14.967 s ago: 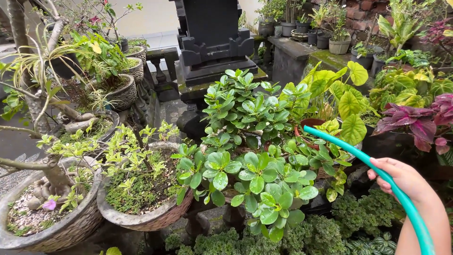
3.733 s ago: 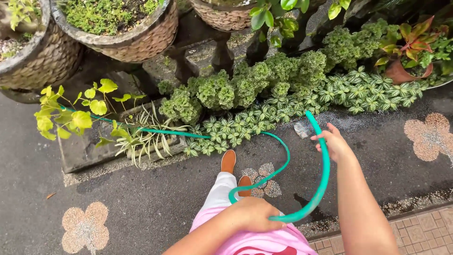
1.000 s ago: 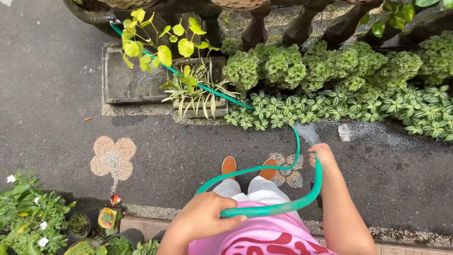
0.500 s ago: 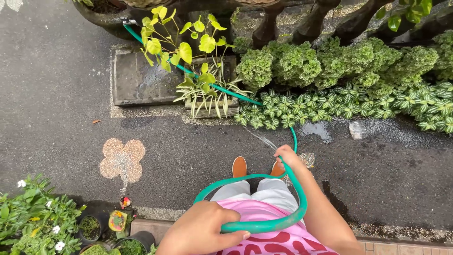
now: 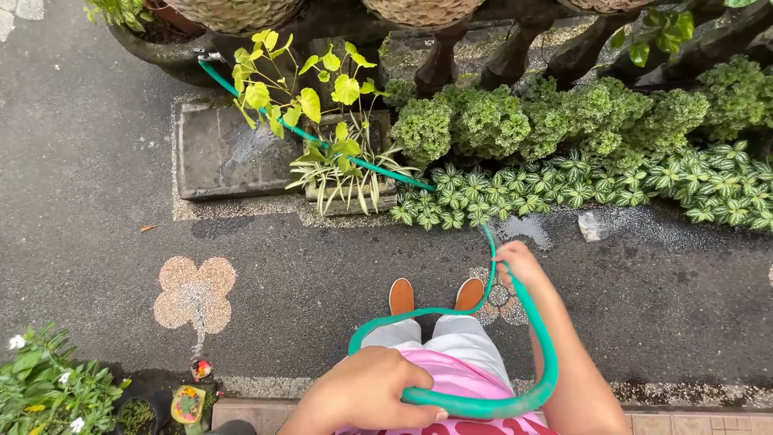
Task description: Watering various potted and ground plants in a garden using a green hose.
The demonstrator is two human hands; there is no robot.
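Left hand (image 5: pixel 372 392) clenched around green hose (image 5: pixel 547 354) loop near waist; right hand (image 5: pixel 518 264) gripping same hose farther along, above wet pavement (image 5: pixel 644 282), near striped-leaf plants (image 5: pixel 515 189).

L hand (image 5: pixel 372 392) fisted, low at 6 o'clock; R hand (image 5: pixel 519 264) curled shut, arm reaching toward 1 o'clock.

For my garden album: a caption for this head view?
Both hands, left and right, grip a looped green garden hose beside striped-leaf border plants.
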